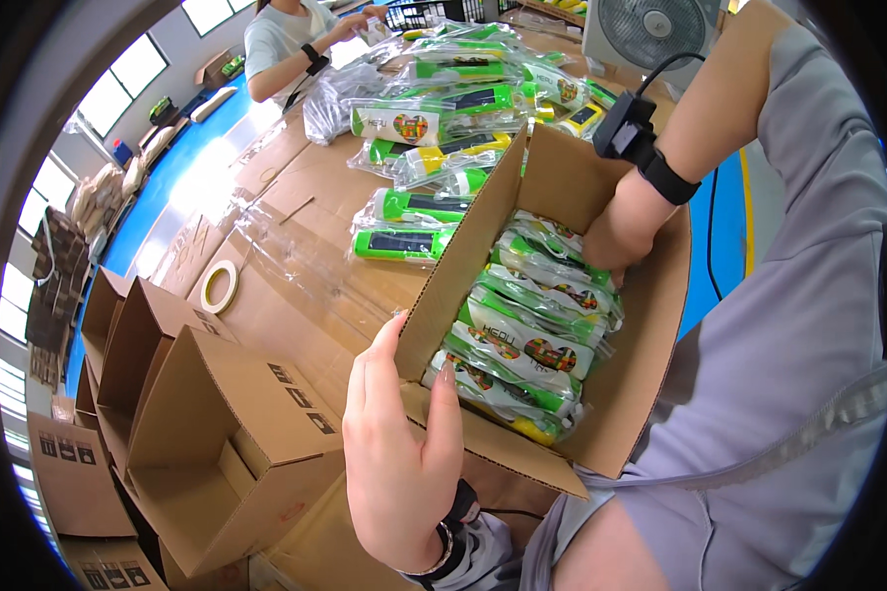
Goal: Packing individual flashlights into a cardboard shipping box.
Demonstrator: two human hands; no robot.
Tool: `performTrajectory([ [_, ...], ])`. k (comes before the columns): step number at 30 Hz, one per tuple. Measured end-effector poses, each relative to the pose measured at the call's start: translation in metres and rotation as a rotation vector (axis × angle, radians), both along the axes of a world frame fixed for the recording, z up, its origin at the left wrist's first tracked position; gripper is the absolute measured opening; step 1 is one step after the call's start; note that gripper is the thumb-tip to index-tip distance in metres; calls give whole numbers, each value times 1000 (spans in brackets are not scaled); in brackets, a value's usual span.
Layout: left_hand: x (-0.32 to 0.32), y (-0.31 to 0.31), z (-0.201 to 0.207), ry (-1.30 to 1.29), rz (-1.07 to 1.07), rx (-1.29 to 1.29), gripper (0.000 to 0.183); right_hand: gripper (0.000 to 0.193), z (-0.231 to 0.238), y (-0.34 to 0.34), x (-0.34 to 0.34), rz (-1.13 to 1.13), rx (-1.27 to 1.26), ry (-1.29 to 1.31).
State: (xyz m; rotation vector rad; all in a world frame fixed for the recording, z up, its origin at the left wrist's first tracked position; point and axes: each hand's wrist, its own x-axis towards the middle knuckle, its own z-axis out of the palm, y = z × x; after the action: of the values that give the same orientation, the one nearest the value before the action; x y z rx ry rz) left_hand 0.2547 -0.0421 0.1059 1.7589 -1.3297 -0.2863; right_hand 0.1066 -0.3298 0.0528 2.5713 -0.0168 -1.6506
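An open cardboard box (673, 305) stands tilted in front of me, with several clear-bagged green-and-white items (527, 340) packed in a row inside. Some of them show yellow parts and printed cards. My left hand (396, 448) is at the box's near-left corner, its straight fingers along the outside of the wall and its thumb over the inner side. Deep in the far right of the box, my right hand (616, 236) reaches down against the bagged items. Its fingers are mostly hidden there, so what they hold does not show.
Bagged green and yellow items with dark panels (409, 244) are heaped on the cardboard-covered table (296, 222). A tape roll (220, 287) lies left of them. Open empty cartons (237, 433) stand at lower left. Another person (291, 49) works at the far side, near a fan (650, 34).
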Motion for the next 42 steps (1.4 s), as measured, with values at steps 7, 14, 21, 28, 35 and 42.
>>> performTrajectory([
  [7,1,-3,2,4,-6,-1,39,36,-14,8,-2,57,-38,-11],
  [14,-2,-4,-3,-68,28,-7,39,35,-29,36,-8,164,-105,-30],
  [21,-16,2,9,14,147,129,35,35,9,43,-16,224,-95,-174],
  [28,-22,-12,6,30,135,103,32,15,103,20,-90,-186,885,-1362],
  [35,-36,-4,18,240,256,140,33,17,7,-99,-69,-939,738,-2249],
  [42,-55,-23,10,376,421,48,36,27,1,-159,-6,-607,460,-2278],
])
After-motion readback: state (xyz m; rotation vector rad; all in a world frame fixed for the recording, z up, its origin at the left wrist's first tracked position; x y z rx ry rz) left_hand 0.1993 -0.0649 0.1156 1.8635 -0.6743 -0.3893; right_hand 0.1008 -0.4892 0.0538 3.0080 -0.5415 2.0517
